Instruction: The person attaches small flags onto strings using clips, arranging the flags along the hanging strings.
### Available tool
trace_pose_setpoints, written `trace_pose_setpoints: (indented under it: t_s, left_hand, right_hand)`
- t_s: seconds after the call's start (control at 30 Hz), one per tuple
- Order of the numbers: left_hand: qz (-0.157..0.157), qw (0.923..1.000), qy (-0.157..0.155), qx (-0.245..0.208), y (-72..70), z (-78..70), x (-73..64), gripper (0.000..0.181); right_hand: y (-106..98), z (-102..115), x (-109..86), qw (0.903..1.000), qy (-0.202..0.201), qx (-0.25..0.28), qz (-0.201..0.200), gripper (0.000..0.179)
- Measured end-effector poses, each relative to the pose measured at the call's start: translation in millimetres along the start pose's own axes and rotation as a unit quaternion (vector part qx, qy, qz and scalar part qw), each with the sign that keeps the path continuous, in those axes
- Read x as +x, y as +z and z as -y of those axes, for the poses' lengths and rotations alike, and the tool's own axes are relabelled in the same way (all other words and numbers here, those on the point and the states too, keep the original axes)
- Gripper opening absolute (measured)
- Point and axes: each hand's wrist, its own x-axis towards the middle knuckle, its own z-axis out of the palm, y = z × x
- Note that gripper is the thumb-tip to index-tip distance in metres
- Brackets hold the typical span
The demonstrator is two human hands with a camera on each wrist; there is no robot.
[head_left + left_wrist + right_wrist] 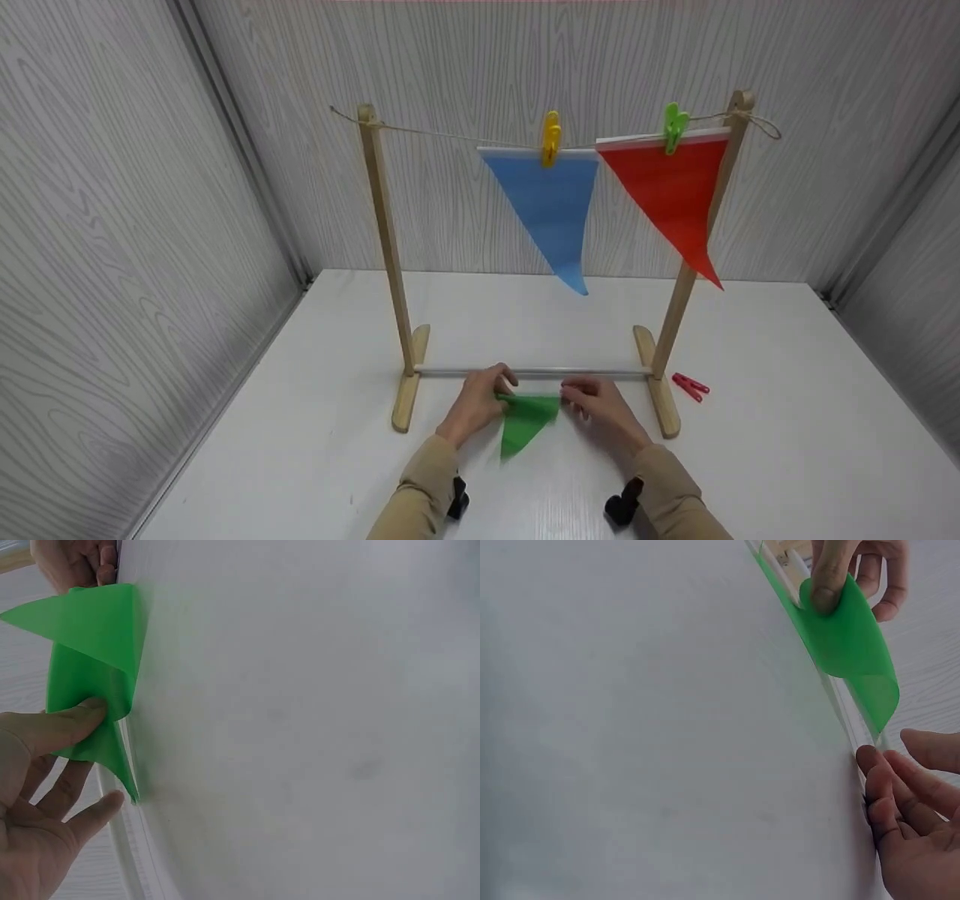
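A green triangular pennant point(527, 421) is between the two hands, low over the white table, near the stand's bottom rod. My left hand point(480, 401) pinches its left part, the thumb lying across the cloth in the left wrist view; there the pennant point(90, 622) is bent and folded over itself. At the pennant's right corner is my right hand point(604, 405). In the right wrist view this hand point(922, 821) has its thumb apart from the bent fingers, whose tips sit right by the corner of the pennant point(851, 637).
A wooden stand point(386, 240) carries a string point(442, 136). On it hang a blue pennant point(551, 202) with a yellow clothespin point(551, 140) and a red pennant point(675, 191) with a green clothespin point(673, 129). A red clothespin point(691, 387) lies right of the stand.
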Motion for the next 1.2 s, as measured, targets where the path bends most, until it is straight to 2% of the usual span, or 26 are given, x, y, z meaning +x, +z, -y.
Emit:
trace_pose_setpoints:
  t_s: [0.17,0.33,0.5,0.6,0.7,0.83,1.0,1.1,1.2]
  left_hand:
    - [0.009,0.9999,0.000,-0.011,1.3,-1.6,1.7,0.032]
    - [0.033,0.9989,0.014,-0.029,0.4,-1.3,2.5,0.033]
    - [0.032,0.9983,0.025,-0.041,-1.4,2.6,0.6,0.052]
    - [0.020,0.9987,0.011,-0.046,-2.6,6.3,-0.8,0.065]
    - [0.013,0.9971,-0.010,-0.075,-4.0,10.4,-1.4,0.068]
    - [0.009,0.9891,-0.042,-0.141,-5.1,14.4,-0.5,0.057]
    - [-0.018,0.9689,-0.102,-0.225,-2.6,14.7,0.5,0.039]
    - [-0.043,0.9596,-0.129,-0.247,-1.1,14.1,0.6,0.032]
    - [-0.060,0.9546,-0.136,-0.258,0.9,16.5,0.8,0.026]
  right_hand:
    - [-1,1,1.8,0.9999,0.003,-0.012,0.000,0.034]
    - [-3,0,1.7,0.9998,-0.002,0.018,-0.004,0.034]
    - [-7,-2,1.8,0.9989,-0.018,0.042,-0.004,0.035]
    - [-9,-3,1.7,0.9985,-0.025,0.046,-0.012,0.035]
    - [-10,-3,2.0,0.9981,-0.034,0.047,-0.022,0.035]
    - [-10,-2,2.6,0.9966,-0.056,0.052,-0.031,0.034]
    - [-10,-2,2.3,0.9957,-0.067,0.047,-0.042,0.031]
    - [-10,-1,1.4,0.9957,-0.063,0.043,-0.052,0.032]
    - [-11,2,-1.5,0.9945,-0.050,0.047,-0.080,0.032]
